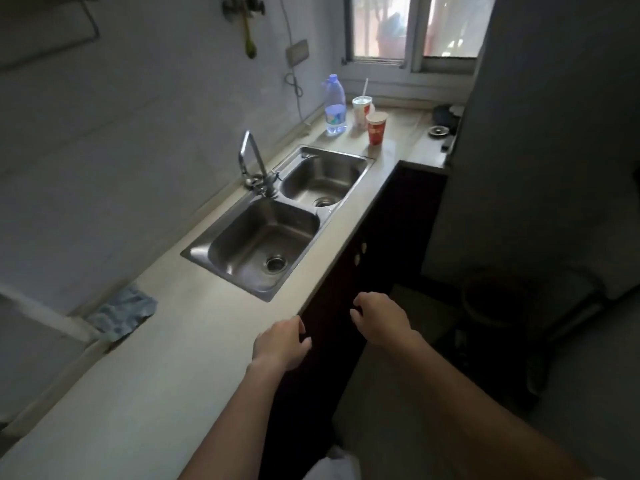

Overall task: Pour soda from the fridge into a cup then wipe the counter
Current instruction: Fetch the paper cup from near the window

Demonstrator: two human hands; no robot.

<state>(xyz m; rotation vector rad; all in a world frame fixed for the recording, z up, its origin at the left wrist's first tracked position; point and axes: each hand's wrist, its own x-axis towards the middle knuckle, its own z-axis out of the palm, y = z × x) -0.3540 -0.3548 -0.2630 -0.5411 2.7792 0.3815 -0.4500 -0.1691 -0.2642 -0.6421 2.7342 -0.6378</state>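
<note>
A red paper cup [376,128] stands on the beige counter [180,344] beyond the sink, near the window. Behind it is a white cup with a straw [361,110] and a clear plastic bottle [335,105]. A blue cloth [121,315] lies crumpled at the counter's back edge on the left. My left hand [282,342] hovers over the counter's front edge with loosely curled fingers, holding nothing. My right hand [379,315] hangs in front of the dark cabinet, fingers loosely curled and empty. A large grey appliance [554,133], perhaps the fridge, fills the right side.
A steel double sink [277,220] with a tap [254,164] is set in the counter's middle. Dark cabinet doors [346,289] run below. A dark round bin [502,303] stands on the floor at right. Small items sit at the counter's far right end [438,130].
</note>
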